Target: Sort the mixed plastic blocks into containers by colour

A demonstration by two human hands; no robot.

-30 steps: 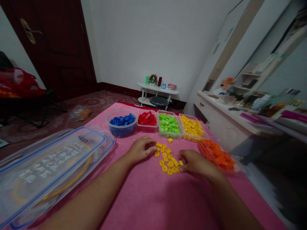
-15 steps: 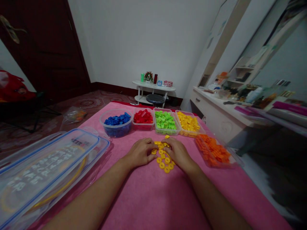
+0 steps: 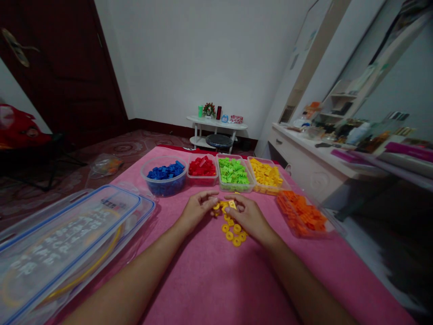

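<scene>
Lying nearest on the pink cloth-covered bench (image 3: pixel 216 284), small loose yellow plastic rings (image 3: pixel 236 242) form a loose cluster without one clear long axis. The cluster sits toward the person from the fingertips and between the hands; the right hand (image 3: pixel 251 216) is nearer. Just beyond, the right thumb and forefinger appear closed on a yellow square plastic piece (image 3: pixel 232 204). The left hand (image 3: pixel 198 211) is partly open, thumb and forefinger slightly apart, with yellow pieces (image 3: pixel 216 207) at the thumb tip; whether it grips one cannot be told. The square piece lies to the right of the left fingertips, a short gap away. Farther out, a clear plastic container of yellow blocks (image 3: pixel 266 174) stands beside one of green blocks (image 3: pixel 233 171).
</scene>
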